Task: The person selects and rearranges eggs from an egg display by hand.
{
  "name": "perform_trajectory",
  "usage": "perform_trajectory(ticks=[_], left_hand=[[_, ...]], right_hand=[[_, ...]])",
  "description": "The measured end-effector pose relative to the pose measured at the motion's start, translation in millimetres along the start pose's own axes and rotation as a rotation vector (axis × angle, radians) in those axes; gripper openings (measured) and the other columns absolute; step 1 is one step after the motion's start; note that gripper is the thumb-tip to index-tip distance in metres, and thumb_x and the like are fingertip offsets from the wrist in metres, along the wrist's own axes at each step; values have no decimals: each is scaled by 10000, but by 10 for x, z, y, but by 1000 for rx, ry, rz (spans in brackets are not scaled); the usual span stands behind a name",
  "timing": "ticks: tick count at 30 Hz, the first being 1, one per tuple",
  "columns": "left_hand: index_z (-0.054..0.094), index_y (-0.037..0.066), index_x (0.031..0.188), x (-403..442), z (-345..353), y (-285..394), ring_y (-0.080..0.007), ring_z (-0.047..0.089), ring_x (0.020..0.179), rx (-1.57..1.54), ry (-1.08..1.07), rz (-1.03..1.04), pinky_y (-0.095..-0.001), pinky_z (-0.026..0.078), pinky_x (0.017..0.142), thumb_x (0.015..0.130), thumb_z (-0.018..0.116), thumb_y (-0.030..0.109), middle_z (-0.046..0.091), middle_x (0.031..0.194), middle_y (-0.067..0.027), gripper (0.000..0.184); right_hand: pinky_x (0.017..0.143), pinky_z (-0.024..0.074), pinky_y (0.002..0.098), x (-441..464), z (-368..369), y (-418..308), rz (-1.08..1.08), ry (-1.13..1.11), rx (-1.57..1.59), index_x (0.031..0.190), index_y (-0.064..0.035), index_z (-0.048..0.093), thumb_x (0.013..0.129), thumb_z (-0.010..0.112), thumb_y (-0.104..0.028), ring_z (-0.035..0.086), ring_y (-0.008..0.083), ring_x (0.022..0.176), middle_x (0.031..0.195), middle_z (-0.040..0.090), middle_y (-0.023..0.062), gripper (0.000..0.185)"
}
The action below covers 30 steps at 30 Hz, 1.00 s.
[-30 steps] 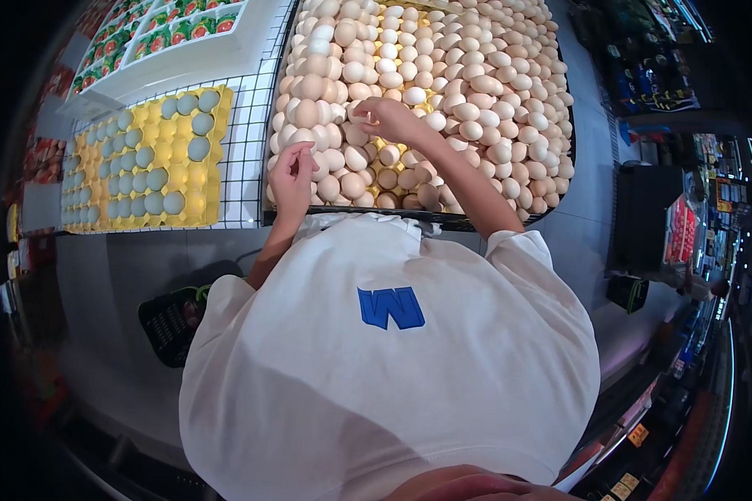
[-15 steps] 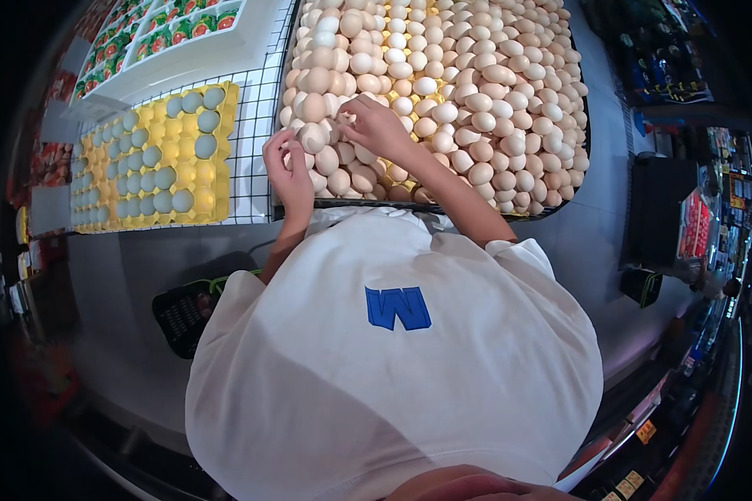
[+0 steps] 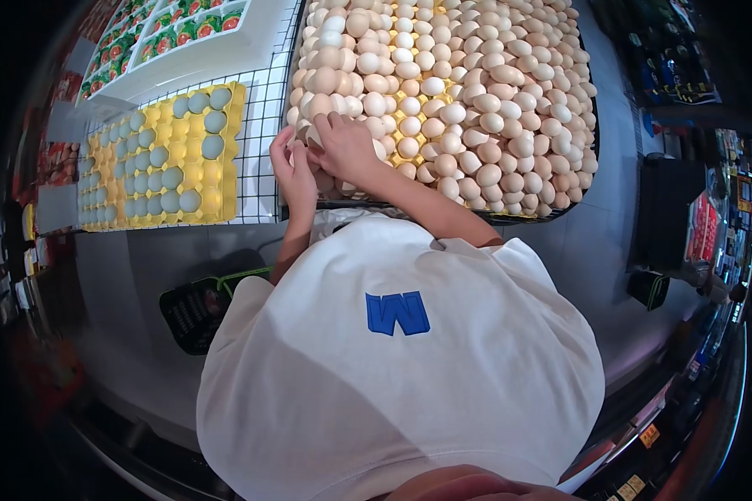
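A large pile of brown and cream eggs fills a black-rimmed display in front of me. At its near left corner my left hand is raised, fingers half curled and apart from the thumb, against the eggs there. My right hand reaches across from the right, with its fingers bent down over an egg beside the left hand. The right fingertips are hidden, so what they grip cannot be made out. The two hands nearly touch.
Left of the pile, a yellow egg tray holds pale blue-green eggs on a white wire-grid surface. Behind it stands a white box of green-and-red packs. A black shopping basket sits on the floor at my left.
My right hand has moved left and down, closing over the eggs beside my left hand. The left hand has shifted little. The whole view has drifted slightly right.
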<state>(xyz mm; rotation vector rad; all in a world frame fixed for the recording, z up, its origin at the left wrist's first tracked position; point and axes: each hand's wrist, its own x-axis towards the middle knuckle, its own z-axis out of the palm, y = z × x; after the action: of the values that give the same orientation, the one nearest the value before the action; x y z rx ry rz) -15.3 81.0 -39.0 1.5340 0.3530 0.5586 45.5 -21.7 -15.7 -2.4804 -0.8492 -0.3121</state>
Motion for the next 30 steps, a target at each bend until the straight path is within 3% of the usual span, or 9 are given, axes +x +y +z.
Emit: perform_trajectory(ticks=[3, 8, 10, 14, 16, 20, 21, 24, 30], left_hand=[[492, -23, 1251, 14, -11, -46, -198, 522, 1094, 25, -27, -11, -318, 420, 954, 960, 493, 92, 526, 1245, -127, 313], [507, 7, 1231, 9, 9, -44, -188, 503, 1088, 36, -27, -92, -320, 411, 934, 917, 561, 96, 522, 1250, -115, 332], [509, 19, 1228, 46, 1, -145, -206, 500, 1117, 42, -17, -77, -327, 402, 946, 897, 580, 91, 520, 1248, -117, 346], [517, 27, 1220, 71, 9, -176, -241, 496, 1144, 137, -30, -26, -353, 391, 970, 883, 586, 86, 522, 1246, -121, 349], [520, 28, 1217, 60, 7, -200, -251, 496, 1147, 130, -24, -41, -363, 388, 976, 879, 589, 86, 523, 1248, -122, 350], [524, 32, 1220, 64, -2, -180, -217, 508, 1132, 87, -30, -65, -339, 412, 956, 883, 589, 78, 528, 1251, -107, 347], [524, 33, 1223, 58, -4, -160, -204, 513, 1126, 59, -47, -100, -326, 421, 946, 885, 587, 73, 527, 1253, -101, 346], [522, 37, 1232, 48, -6, -150, -187, 519, 1119, 42, -46, -90, -307, 433, 928, 890, 583, 57, 526, 1254, -92, 348], [512, 39, 1245, 48, 1, -130, -190, 520, 1126, 67, -54, -61, -314, 435, 929, 893, 584, 51, 523, 1258, -94, 359]], right_hand=[[607, 477, 413, -13, -79, 13, 33, 31, 113, 923, -63, 503, 683, 750, -323, 615, 283, 711, 796, 573, 100, 432], [673, 527, 359, 5, -305, 490, 425, -35, 842, 1020, -20, 521, 685, 730, -238, 634, 230, 750, 876, 616, 125, 451], [699, 530, 318, 23, -528, 915, 553, -98, 817, 1097, -37, 528, 699, 731, -211, 628, 183, 773, 908, 622, 121, 480], [674, 506, 284, 22, -871, 1869, 447, -126, 504, 1173, -58, 577, 761, 718, -137, 599, 144, 808, 928, 569, 53, 442], [700, 517, 307, 49, -1091, 2131, 392, -223, 348, 1160, -52, 596, 749, 701, -124, 618, 177, 814, 953, 605, 89, 430], [757, 529, 374, 111, -1224, 2209, 280, -435, 62, 1156, -70, 619, 723, 660, -68, 657, 265, 855, 992, 661, 151, 435], [788, 523, 411, 133, -1238, 2194, 425, -547, 97, 1157, -71, 621, 717, 635, -56, 661, 310, 888, 986, 675, 172, 440], [725, 520, 391, 69, -1097, 2353, 264, -552, -5, 1163, -66, 617, 732, 646, -104, 658, 288, 792, 912, 676, 162, 433], [746, 518, 423, 84, -1178, 2241, 301, -523, -27, 1081, -68, 651, 730, 618, -77, 655, 321, 848, 932, 674, 169, 353]])
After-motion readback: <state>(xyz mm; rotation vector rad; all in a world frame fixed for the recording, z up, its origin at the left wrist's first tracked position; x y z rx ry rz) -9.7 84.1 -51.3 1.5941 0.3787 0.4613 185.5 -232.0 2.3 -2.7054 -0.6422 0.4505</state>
